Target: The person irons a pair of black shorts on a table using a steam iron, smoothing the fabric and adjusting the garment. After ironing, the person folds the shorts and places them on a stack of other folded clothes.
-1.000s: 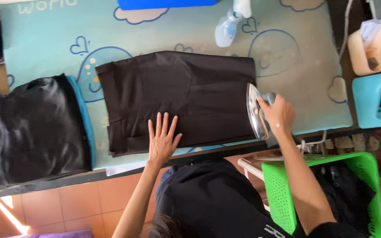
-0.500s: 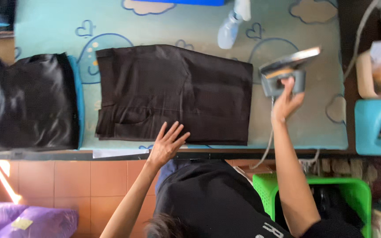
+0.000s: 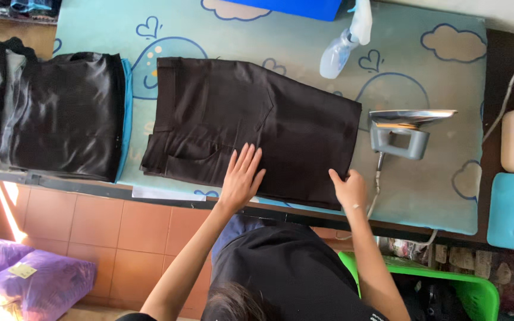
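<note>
Left hand presses black shorts; iron stands just beside.

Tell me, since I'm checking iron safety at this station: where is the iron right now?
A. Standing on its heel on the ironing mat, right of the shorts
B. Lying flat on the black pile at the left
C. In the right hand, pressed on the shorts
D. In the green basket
A: the iron stands on its heel on the ironing mat, apart from the black shorts, while the right hand grips the shorts' edge and the left hand lies flat on them.

The black shorts look like matt woven cloth, while the folded pile beside them has a satiny sheen. Iron has a shiny metal soleplate and grey plastic body; spray bottle is translucent plastic.
</note>
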